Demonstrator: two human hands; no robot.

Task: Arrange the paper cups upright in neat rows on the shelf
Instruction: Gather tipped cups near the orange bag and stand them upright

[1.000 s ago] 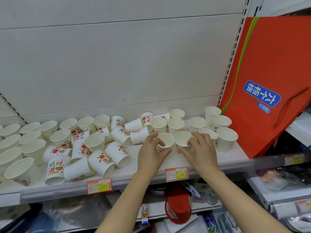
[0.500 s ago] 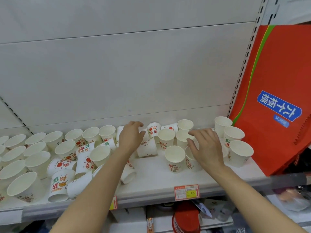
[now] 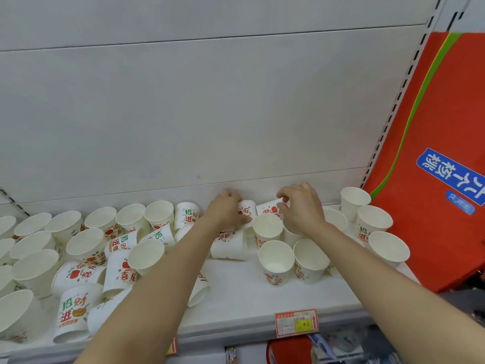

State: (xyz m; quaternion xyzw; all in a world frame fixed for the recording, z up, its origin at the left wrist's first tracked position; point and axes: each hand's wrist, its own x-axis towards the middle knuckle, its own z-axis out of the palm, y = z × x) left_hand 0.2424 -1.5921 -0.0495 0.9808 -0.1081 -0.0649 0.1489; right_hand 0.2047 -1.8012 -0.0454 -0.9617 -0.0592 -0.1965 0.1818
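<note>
Many white paper cups with red and green print cover the white shelf (image 3: 244, 295). At the right several stand upright, among them a front cup (image 3: 276, 261) and its neighbour (image 3: 310, 260). In the left half cups lie tipped or upside down, such as one with green lettering (image 3: 76, 312). My left hand (image 3: 226, 209) grips an overturned cup (image 3: 248, 210) at the back of the shelf. Just right of it, my right hand (image 3: 301, 207) pinches the edge of a tipped cup (image 3: 270, 209) against the back wall.
A large red bag (image 3: 443, 164) with a blue label leans at the shelf's right end. Price tags (image 3: 296, 323) hang on the front rail. The grey back panel (image 3: 210, 101) rises behind the cups. Goods sit on a lower shelf.
Both hands left the two upright front cups and reached to the back of the shelf. The left hand moved right onto an overturned cup; the right hand took the tipped cup beside it.
</note>
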